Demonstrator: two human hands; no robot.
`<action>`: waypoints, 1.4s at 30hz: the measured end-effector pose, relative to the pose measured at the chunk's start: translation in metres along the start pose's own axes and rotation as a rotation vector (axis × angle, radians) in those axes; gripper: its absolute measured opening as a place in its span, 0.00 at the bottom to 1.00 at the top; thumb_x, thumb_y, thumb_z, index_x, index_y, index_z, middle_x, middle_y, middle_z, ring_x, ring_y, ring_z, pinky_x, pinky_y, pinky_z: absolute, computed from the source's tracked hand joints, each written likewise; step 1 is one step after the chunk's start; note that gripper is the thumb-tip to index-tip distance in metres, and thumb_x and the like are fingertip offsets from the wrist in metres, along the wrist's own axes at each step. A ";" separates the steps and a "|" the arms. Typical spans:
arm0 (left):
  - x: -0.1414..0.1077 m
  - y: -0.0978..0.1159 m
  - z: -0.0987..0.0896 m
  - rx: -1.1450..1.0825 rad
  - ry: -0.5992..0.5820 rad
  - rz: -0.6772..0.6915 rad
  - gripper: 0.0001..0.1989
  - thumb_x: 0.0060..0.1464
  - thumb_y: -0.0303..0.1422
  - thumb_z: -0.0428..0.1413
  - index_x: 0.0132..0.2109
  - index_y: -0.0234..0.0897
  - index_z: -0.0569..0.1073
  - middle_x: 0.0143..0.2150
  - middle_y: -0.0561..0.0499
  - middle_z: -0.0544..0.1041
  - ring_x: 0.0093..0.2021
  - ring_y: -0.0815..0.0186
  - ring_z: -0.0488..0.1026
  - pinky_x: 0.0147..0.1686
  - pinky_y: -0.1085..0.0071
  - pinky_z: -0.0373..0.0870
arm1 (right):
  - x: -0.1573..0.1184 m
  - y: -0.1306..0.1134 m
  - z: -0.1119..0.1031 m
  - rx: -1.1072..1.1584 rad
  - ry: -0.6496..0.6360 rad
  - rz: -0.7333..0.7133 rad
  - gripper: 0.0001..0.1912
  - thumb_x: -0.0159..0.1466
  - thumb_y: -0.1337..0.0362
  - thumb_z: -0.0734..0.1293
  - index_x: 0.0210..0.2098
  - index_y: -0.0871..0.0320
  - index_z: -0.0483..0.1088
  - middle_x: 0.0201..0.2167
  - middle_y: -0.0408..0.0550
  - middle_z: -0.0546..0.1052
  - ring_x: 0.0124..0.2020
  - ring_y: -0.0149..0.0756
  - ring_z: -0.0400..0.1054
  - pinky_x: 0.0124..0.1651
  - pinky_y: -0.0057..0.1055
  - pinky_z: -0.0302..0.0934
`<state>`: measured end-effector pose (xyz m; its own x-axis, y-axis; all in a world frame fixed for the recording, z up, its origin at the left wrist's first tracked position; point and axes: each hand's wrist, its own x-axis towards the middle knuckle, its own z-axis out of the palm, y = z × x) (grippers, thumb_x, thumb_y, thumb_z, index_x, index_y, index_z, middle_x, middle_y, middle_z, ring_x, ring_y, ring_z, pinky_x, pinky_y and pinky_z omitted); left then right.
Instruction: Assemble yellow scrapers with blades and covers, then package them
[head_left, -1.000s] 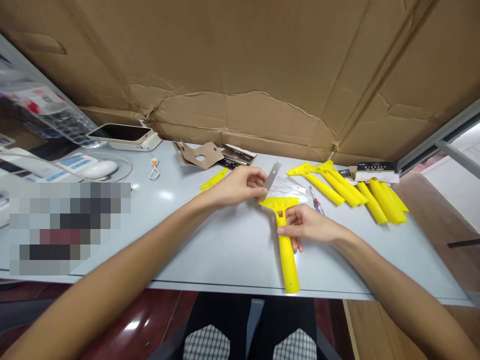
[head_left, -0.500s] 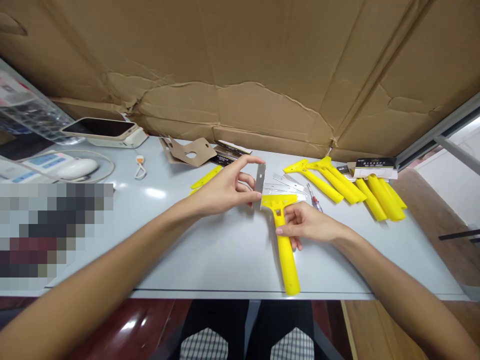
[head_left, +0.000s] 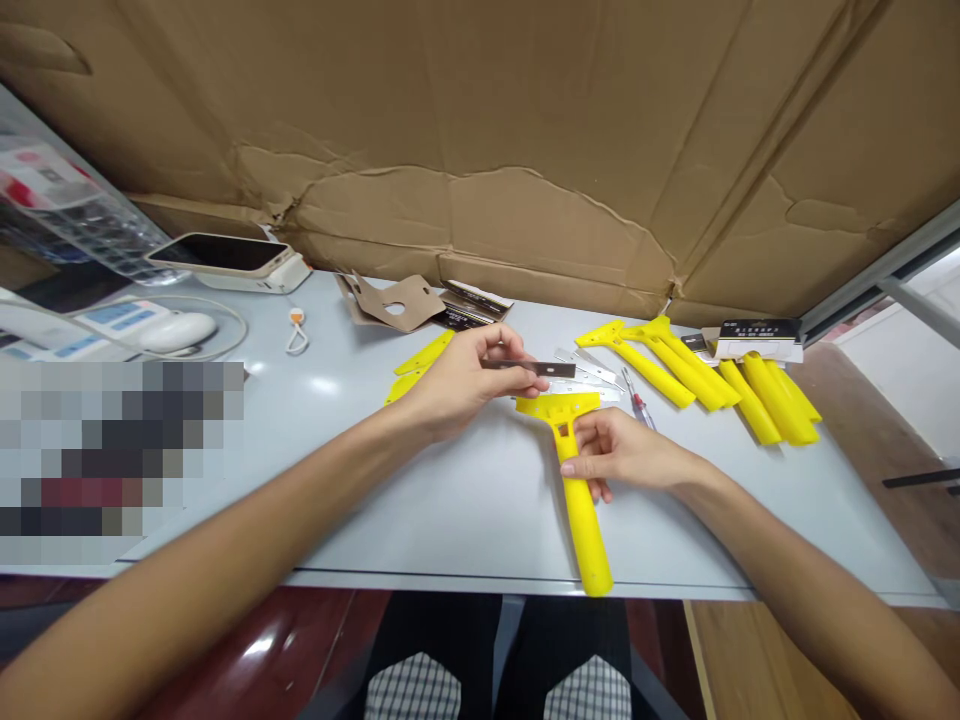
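Holding a blade [head_left: 553,369] and a yellow scraper [head_left: 583,515] close together

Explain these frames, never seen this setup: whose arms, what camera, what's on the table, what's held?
No robot here: these are a person's two bare hands. Every picture comes from one camera worn on the person's head, looking forward and down.

The left hand pinches a thin metal blade. The right hand grips a yellow scraper handle; in the image, the blade shows just above its wide head.

On the table, loose blades lie behind that head, beside a small screwdriver. More yellow handles lie to the right. Toward the back are cut cardboard and a phone.
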<state>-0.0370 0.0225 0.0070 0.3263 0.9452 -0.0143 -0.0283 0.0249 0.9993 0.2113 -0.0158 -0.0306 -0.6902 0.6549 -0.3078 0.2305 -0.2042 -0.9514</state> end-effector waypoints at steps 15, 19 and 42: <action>-0.001 -0.002 0.005 0.412 -0.051 0.203 0.11 0.61 0.41 0.63 0.41 0.37 0.82 0.42 0.47 0.85 0.43 0.60 0.80 0.46 0.64 0.76 | -0.001 -0.006 0.003 0.127 0.041 -0.077 0.28 0.61 0.59 0.81 0.52 0.54 0.63 0.29 0.36 0.77 0.21 0.28 0.72 0.21 0.23 0.69; -0.002 -0.006 0.008 0.352 -0.074 0.167 0.12 0.60 0.41 0.64 0.37 0.36 0.82 0.42 0.46 0.84 0.41 0.61 0.79 0.44 0.65 0.76 | -0.001 -0.006 0.004 0.128 0.041 -0.078 0.28 0.61 0.59 0.81 0.50 0.54 0.63 0.28 0.36 0.77 0.21 0.28 0.72 0.20 0.23 0.68; -0.007 -0.013 0.019 0.413 -0.050 0.082 0.09 0.62 0.39 0.63 0.40 0.39 0.83 0.42 0.46 0.87 0.44 0.57 0.82 0.51 0.59 0.77 | 0.000 -0.003 0.005 0.088 0.037 -0.102 0.29 0.61 0.58 0.81 0.55 0.55 0.68 0.27 0.35 0.77 0.21 0.28 0.70 0.19 0.22 0.67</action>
<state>-0.0206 0.0091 -0.0052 0.3840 0.9215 0.0576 0.3213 -0.1919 0.9273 0.2076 -0.0187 -0.0277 -0.6807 0.7016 -0.2106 0.0984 -0.1973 -0.9754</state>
